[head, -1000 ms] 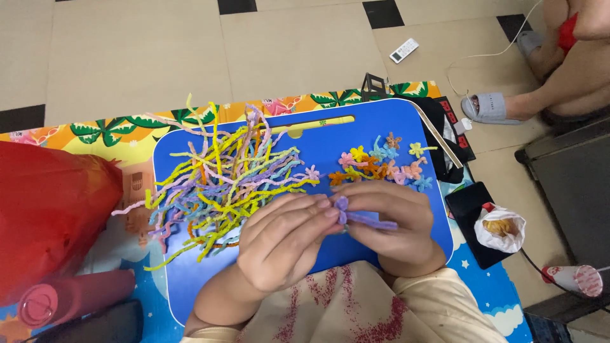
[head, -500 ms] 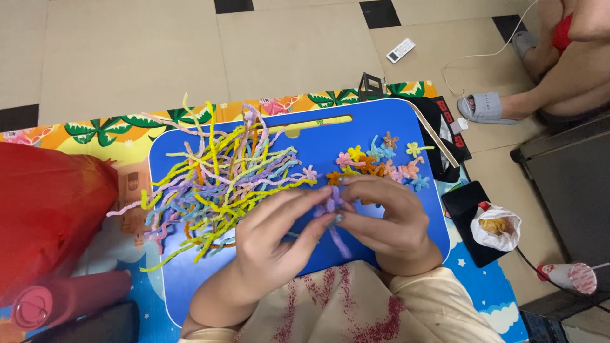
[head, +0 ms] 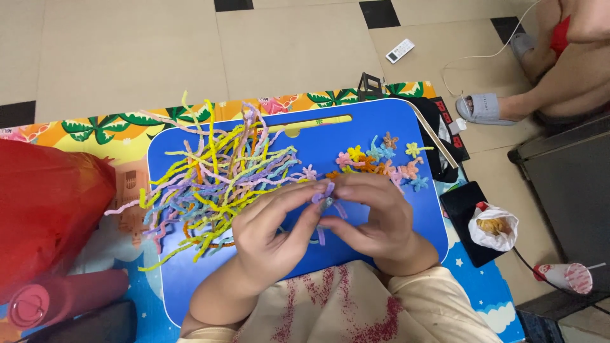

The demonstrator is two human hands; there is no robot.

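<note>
A purple pipe cleaner [head: 326,198] is pinched between the left hand [head: 270,238] and right hand [head: 375,219], both closed on it above the blue tray [head: 381,121]; judged light, soft, bendable, best gripped near the twisted middle

Pipe cleaner pile [head: 213,181] left on tray [head: 406,244], finished flowers [head: 381,159] right, bag [head: 44,209] left of tray

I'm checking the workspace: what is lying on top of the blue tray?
On the blue tray lie a pile of pipe cleaners and small finished flowers. The left hand and right hand, twisting a purple piece, cover the tray beneath.
</note>
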